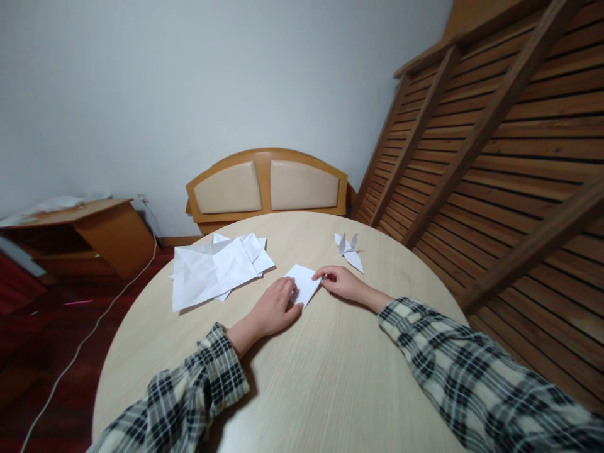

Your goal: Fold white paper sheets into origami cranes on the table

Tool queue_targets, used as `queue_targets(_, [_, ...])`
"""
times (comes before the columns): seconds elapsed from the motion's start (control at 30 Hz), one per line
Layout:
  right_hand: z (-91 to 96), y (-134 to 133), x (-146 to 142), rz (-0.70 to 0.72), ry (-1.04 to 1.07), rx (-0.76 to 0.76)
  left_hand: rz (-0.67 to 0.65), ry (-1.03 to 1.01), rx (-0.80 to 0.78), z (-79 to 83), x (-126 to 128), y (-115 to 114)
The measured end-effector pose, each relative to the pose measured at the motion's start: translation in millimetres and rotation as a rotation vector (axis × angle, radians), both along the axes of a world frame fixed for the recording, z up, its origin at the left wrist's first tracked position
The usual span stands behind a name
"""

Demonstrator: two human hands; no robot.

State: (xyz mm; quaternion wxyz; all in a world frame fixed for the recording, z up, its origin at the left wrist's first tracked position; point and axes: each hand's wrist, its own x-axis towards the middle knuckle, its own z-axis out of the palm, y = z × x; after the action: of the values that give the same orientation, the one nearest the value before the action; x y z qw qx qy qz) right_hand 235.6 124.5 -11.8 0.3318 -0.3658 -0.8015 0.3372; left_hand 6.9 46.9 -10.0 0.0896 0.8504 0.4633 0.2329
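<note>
A small folded sheet of white paper (306,283) lies on the round table in front of me. My left hand (274,308) rests over its left side, fingers lightly bent and thumb spread apart near the lower corner. At the upper right corner, my right hand (343,282) pinches the paper's edge between thumb and fingers. Beyond the right hand sits a folded white origami figure (350,251) with upright points. Left of the folded sheet is a pile of creased white papers (212,270).
The round pale wood table (340,365) carries everything. A headboard (267,182) stands behind it against the wall, and slatted wooden panels (509,189) lean at the right. On the left are a low wooden desk (113,236) and a white cable (101,321) along the floor.
</note>
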Motion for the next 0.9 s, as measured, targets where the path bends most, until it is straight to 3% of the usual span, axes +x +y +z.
queue_targets(0.23, [-2.0, 20.5, -1.1, 0.052, -0.016, -0.173, -0.031, 0.154, 0.049, -4.7, -1.8, 17.6])
queue_targets(0.47, [-10.4, 21.2, 1.6, 0.0, -0.176, 0.321, -0.016, 0.253, 0.041, -10.4, -3.8, 19.7])
queue_targets(0.67, [-8.5, 14.9, 2.3, -0.028, -0.28, 0.37, -0.013, 0.307, 0.011, -5.6, -2.9, 18.6])
queue_targets(0.9, [-7.9, 15.0, 0.7, -0.031, -0.265, 0.367, -0.02, 0.284, 0.024, -8.9, -4.4, 20.1])
